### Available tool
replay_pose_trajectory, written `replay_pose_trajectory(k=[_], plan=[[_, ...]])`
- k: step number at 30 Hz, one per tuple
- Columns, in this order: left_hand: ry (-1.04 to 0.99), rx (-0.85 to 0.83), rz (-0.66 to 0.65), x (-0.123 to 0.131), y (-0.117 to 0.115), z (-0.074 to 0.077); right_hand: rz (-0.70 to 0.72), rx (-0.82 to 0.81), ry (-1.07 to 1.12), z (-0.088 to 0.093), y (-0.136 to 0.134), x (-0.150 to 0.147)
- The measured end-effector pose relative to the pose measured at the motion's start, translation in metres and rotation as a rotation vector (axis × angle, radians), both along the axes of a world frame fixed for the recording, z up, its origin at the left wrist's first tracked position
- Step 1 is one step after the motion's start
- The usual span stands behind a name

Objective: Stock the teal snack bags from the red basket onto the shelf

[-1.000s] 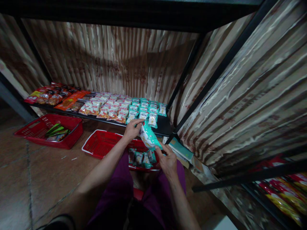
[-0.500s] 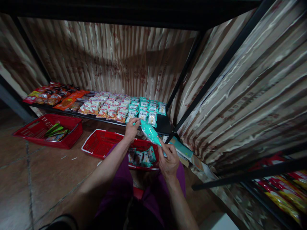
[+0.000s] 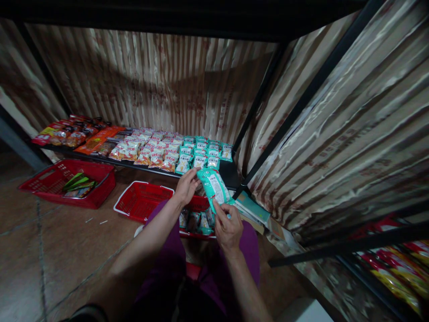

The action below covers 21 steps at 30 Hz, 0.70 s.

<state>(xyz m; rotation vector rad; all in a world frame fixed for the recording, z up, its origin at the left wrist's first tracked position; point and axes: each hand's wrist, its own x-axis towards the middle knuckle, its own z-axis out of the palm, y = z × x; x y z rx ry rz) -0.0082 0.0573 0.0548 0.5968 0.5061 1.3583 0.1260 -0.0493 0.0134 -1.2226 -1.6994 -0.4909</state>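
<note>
Both my hands hold one teal snack packet [image 3: 215,187] upright in front of me, its white printed back facing me. My left hand [image 3: 187,185] pinches its upper left edge. My right hand [image 3: 228,227] grips its lower end. Below the packet a red basket [image 3: 144,202] on the floor holds several more teal packets [image 3: 197,220]. Beyond it, a low black shelf [image 3: 230,175] carries rows of teal packets [image 3: 204,150] at its right end and red-and-white packets [image 3: 152,150] beside them.
A second red basket [image 3: 53,179] with green packets stands on the floor at the left. Orange and red snack packs [image 3: 78,134] fill the shelf's left part. A striped curtain [image 3: 335,134] and black rack posts close in on the right. More red packets [image 3: 398,264] lie at lower right.
The packet has been turned over between my hands: its teal front faced me a second ago, now the white back does. My right hand has shifted slightly left.
</note>
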Motion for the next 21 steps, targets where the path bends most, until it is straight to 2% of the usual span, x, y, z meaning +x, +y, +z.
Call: replay_pose_trajectory(k=[7,10,14,16,19,21], plan=[[0.093,-0.118,0.071,0.004,0.004,-0.007,0.028,-0.081,-0.045,-0.029,0.002,-0.006],[0.156,-0.128,0.091,0.002,0.006,-0.009,0.096,-0.178,-0.058,-0.031,-0.003,-0.011],[0.207,-0.12,0.108,-0.001,0.006,-0.008,0.27,-0.325,0.037,-0.01,-0.009,-0.012],[0.236,-0.103,0.113,-0.002,0.003,-0.007,0.233,-0.345,0.224,0.005,-0.004,-0.007],[0.291,-0.047,0.104,-0.001,-0.003,-0.004,0.073,-0.361,0.616,0.026,0.017,0.005],[0.328,-0.005,0.076,0.0,-0.008,-0.002,0.085,-0.429,0.764,0.035,0.036,0.014]])
